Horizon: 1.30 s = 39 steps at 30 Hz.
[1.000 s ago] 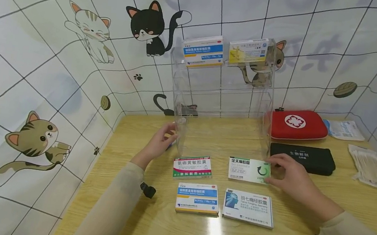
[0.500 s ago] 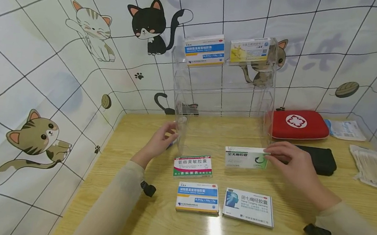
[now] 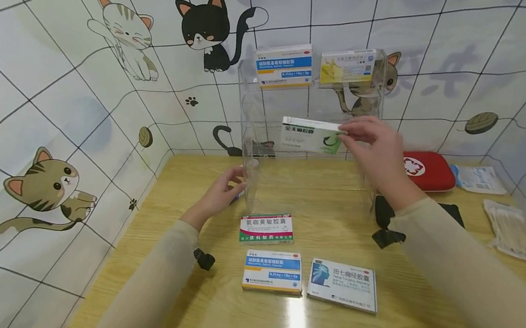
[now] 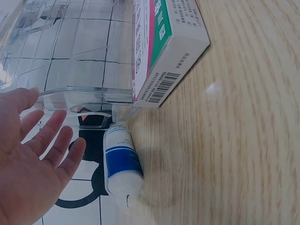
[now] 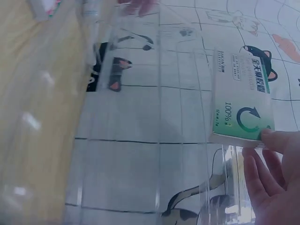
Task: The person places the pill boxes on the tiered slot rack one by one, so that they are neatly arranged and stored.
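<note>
Fingers (image 3: 359,124) of my right hand (image 3: 379,150) pinch the green-and-white box (image 3: 306,138) at the clear rack (image 3: 246,108), seemingly mid-shelving, so I should next seat it squarely, left hand (image 3: 220,194) relaxed.

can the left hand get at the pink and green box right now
Probably yes: the left hand looks open, and the pink and green box lies close by with nothing on top.

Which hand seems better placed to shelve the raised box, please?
Probably the right hand: it pinches the raised box in front of the clear rack; the left hand holds no box.
</note>
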Tool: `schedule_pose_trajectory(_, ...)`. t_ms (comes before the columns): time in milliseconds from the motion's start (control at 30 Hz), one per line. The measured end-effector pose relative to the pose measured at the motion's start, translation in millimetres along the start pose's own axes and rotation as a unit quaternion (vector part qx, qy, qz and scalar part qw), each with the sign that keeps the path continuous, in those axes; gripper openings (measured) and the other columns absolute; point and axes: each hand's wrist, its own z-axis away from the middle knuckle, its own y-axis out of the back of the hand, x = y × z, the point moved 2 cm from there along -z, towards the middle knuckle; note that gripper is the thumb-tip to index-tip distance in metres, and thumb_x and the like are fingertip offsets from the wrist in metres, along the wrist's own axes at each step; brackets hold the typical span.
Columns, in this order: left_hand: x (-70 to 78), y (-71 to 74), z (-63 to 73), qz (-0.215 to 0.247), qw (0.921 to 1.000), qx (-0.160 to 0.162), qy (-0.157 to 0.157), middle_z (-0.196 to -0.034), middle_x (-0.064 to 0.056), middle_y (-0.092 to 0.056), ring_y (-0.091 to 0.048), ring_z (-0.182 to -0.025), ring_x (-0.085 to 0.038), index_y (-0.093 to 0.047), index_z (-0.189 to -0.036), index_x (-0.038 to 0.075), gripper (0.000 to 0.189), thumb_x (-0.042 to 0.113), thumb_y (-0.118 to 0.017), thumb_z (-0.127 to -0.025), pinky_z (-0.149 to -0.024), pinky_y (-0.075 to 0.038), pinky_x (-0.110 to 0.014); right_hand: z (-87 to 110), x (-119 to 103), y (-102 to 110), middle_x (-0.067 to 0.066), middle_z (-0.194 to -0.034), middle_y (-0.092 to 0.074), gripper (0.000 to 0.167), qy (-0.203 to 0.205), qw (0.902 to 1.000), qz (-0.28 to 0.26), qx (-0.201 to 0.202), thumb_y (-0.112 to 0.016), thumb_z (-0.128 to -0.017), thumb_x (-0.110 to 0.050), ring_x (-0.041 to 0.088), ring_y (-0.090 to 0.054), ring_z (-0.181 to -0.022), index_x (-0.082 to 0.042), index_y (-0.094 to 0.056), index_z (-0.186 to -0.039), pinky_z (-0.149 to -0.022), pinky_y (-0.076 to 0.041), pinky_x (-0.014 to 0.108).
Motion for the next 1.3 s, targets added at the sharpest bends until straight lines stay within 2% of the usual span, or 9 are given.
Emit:
schedule_pose_trajectory(233, 1.4, 0.4, -2.3, 0.001, 0.9999, -0.011, 0.002, -0.145, -0.013, -0.054, -0.053, -0.128, -0.032, -0.044, -0.150, 0.006, 0.046, 0.022, -0.056, -0.108, -0.107, -0.049, -0.051, -50.5, -21.9, -27.6, -0.001, -0.120, -0.068, 0.021, -0.007, 0.9957, -0.071, 0.059, -0.077, -0.095, -0.020, 0.008, -0.071, -0.104, -0.011, -0.079, -0.114, -0.093, -0.056, 0.018)
schedule_pose_trajectory(333, 1.6, 1.5, -1.7, -0.001, 0.9999, -0.006, 0.009, -0.144, -0.012, -0.054, -0.053, -0.128, -0.031, -0.046, -0.148, 0.009, 0.043, 0.023, -0.056, -0.108, -0.108, -0.048, -0.051, -70.7, -30.7, -38.1, 0.000, -0.122, -0.067, 0.021, -0.007, 0.9957, -0.063, 0.068, -0.076, -0.096, -0.021, 0.007, -0.070, -0.106, -0.011, -0.078, -0.114, -0.095, -0.055, 0.017)
schedule_pose_trajectory(533, 2.8, 2.8, -0.6, 0.002, 0.9999, -0.010, 0.001, -0.146, -0.017, -0.053, -0.053, -0.128, -0.033, -0.046, -0.147, 0.010, 0.042, 0.021, -0.057, -0.108, -0.106, -0.049, -0.051, -96.0, -29.3, -56.3, 0.002, -0.125, -0.066, 0.019, 0.004, 0.9995, -0.004, 0.030, -0.073, -0.098, -0.019, 0.013, -0.070, -0.108, -0.013, -0.077, -0.115, -0.098, -0.056, 0.025)
schedule_pose_trajectory(667, 0.9, 0.5, -1.2, -0.005, 0.9999, -0.010, -0.003, -0.148, -0.018, -0.052, -0.054, -0.127, -0.032, -0.046, -0.147, 0.009, 0.041, 0.019, -0.056, -0.108, -0.105, -0.050, -0.050, -98.9, -23.0, -64.5, 0.003, -0.127, -0.067, 0.017, 0.023, 0.9997, -0.007, 0.006, -0.073, -0.098, -0.016, 0.018, -0.069, -0.110, -0.011, -0.077, -0.113, -0.099, -0.056, 0.033)
schedule_pose_trajectory(833, 2.2, -0.1, -0.7, -0.005, 1.0000, -0.003, -0.004, -0.147, -0.017, -0.053, -0.054, -0.127, -0.033, -0.047, -0.145, 0.009, 0.040, 0.019, -0.056, -0.108, -0.106, -0.049, -0.053, -93.5, -17.0, -71.1, 0.006, -0.129, -0.069, 0.018, 0.042, 0.9990, -0.017, -0.004, -0.072, -0.098, -0.013, 0.021, -0.071, -0.111, -0.011, -0.078, -0.115, -0.099, -0.057, 0.037)
schedule_pose_trajectory(967, 2.0, 0.0, 0.1, 0.000, 1.0000, -0.007, -0.002, -0.148, -0.020, -0.052, -0.053, -0.127, -0.033, -0.047, -0.146, 0.008, 0.040, 0.019, -0.056, -0.108, -0.106, -0.049, -0.052, -80.2, -16.4, -72.5, 0.006, -0.141, -0.066, 0.028, 0.059, 0.9981, 0.013, -0.014, -0.069, -0.099, -0.009, 0.022, -0.062, -0.131, -0.012, -0.074, -0.126, -0.109, -0.051, 0.040)
schedule_pose_trajectory(1133, 2.6, -1.7, -0.2, -0.002, 0.9999, -0.011, -0.005, -0.146, -0.019, -0.053, -0.054, -0.126, -0.033, -0.047, -0.145, 0.009, 0.040, 0.019, -0.056, -0.108, -0.105, -0.050, -0.052, -41.9, -25.2, -62.3, 0.007, -0.145, -0.061, 0.034, 0.055, 0.9985, -0.003, -0.006, -0.070, -0.096, -0.004, 0.024, -0.052, -0.141, -0.010, -0.071, -0.129, -0.118, -0.042, 0.044)
schedule_pose_trajectory(1233, 2.6, -1.8, -0.3, -0.002, 0.9999, -0.005, -0.010, -0.145, -0.018, -0.055, -0.054, -0.125, -0.033, -0.048, -0.144, 0.010, 0.038, 0.018, -0.057, -0.107, -0.104, -0.051, -0.052, -12.9, -26.6, -53.1, 0.008, -0.140, -0.063, 0.029, 0.042, 0.9988, -0.019, -0.017, -0.071, -0.095, -0.003, 0.026, -0.053, -0.138, -0.008, -0.073, -0.123, -0.117, -0.043, 0.047)
schedule_pose_trajectory(1300, 2.7, -2.0, -0.1, -0.004, 0.9999, -0.002, -0.011, -0.144, -0.017, -0.055, -0.055, -0.124, -0.033, -0.049, -0.142, 0.009, 0.037, 0.017, -0.057, -0.107, -0.103, -0.051, -0.051, 8.8, -22.9, -45.6, 0.007, -0.137, -0.065, 0.025, 0.042, 0.9987, -0.001, -0.030, -0.072, -0.095, -0.005, 0.028, -0.057, -0.133, -0.009, -0.074, -0.120, -0.110, -0.048, 0.048)
